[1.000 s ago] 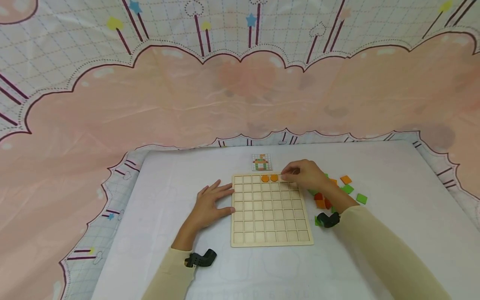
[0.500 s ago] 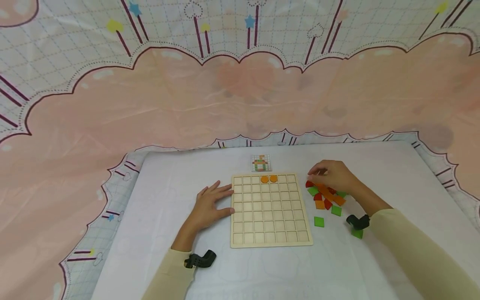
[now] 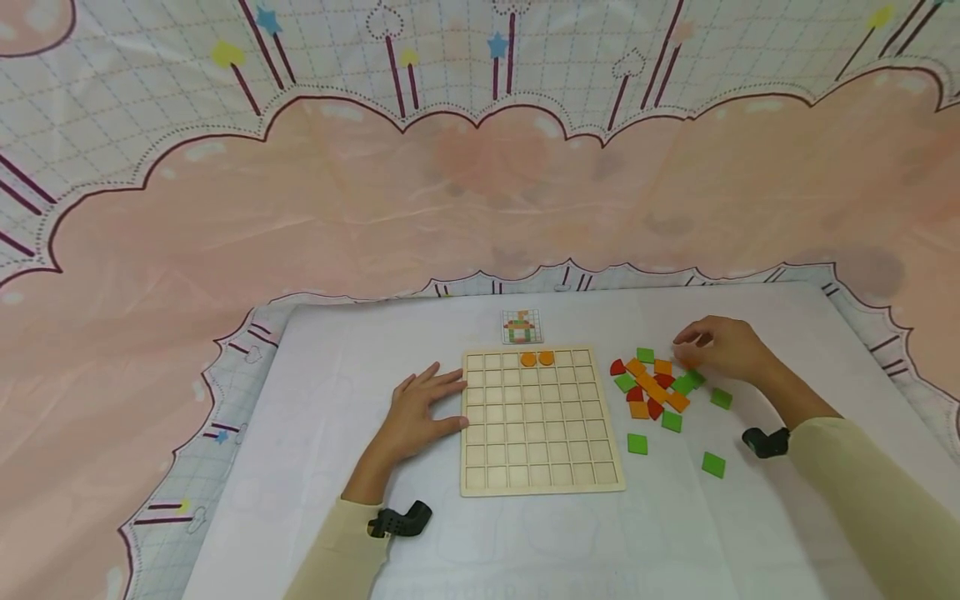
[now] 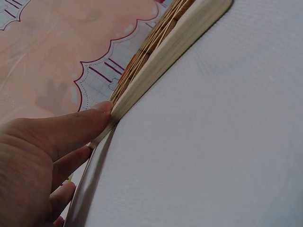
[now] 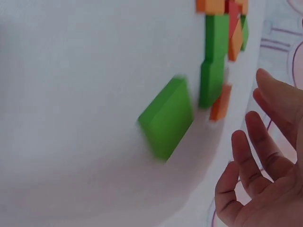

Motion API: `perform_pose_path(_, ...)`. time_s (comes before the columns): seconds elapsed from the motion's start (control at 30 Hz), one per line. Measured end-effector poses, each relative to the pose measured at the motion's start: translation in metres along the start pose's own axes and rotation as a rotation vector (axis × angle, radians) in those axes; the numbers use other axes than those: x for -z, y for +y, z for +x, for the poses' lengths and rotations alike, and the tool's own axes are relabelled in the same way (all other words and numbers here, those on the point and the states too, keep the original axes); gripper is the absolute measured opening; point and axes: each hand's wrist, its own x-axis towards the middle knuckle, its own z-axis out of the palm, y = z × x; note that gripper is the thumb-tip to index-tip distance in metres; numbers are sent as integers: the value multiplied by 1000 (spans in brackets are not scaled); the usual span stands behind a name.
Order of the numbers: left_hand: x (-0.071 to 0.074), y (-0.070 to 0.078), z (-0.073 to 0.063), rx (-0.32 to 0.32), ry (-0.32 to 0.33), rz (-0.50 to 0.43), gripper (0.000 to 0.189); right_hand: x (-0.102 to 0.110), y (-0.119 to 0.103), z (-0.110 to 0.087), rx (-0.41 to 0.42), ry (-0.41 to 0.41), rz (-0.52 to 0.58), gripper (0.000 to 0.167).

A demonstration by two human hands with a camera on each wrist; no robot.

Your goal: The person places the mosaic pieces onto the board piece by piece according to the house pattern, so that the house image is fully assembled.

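Observation:
A pale wooden grid board (image 3: 542, 433) lies on the table, with two orange round pieces (image 3: 537, 358) in its top row. My left hand (image 3: 423, 412) rests at the board's left edge, fingers spread; in the left wrist view, the thumb (image 4: 87, 127) touches the board's side. To the right, my right hand (image 3: 726, 348) hovers by the far side of a cluster of tiles. In the right wrist view its fingers (image 5: 246, 153) are loosely bent and hold nothing, close to an orange tile (image 5: 220, 105) and a green tile (image 5: 168, 120).
Several orange square tiles (image 3: 651, 386), red quarter-round tiles (image 3: 617, 367) and green tiles (image 3: 671, 422) lie right of the board. A small pattern card (image 3: 521, 327) lies behind it. White sheeting (image 3: 360, 333) covers the table; a patterned cloth (image 3: 480, 200) hangs beyond.
My right hand has moved right, from the board's top right corner over the tile cluster to its far right side, uncovering the tiles. My left hand has stayed at the board's edge.

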Motion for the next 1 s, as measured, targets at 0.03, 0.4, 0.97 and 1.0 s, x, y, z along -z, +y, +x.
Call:
perform_pose_path(0.03,0,0,0,0,1,0,62,1,3,0,-4,-3,-1,40)
perform_pose_path(0.4,0,0,0,-9,2,4,62,5,20,-3,-12,-22,-36,37)
perform_pose_path(0.97,3,4,0,5,-8,-3,61,7,22,-2,-12,-47,-32,31)
perform_pose_path(1.0,3,4,-1,6,-8,-3,61,7,22,-2,-13,-48,-33,31)
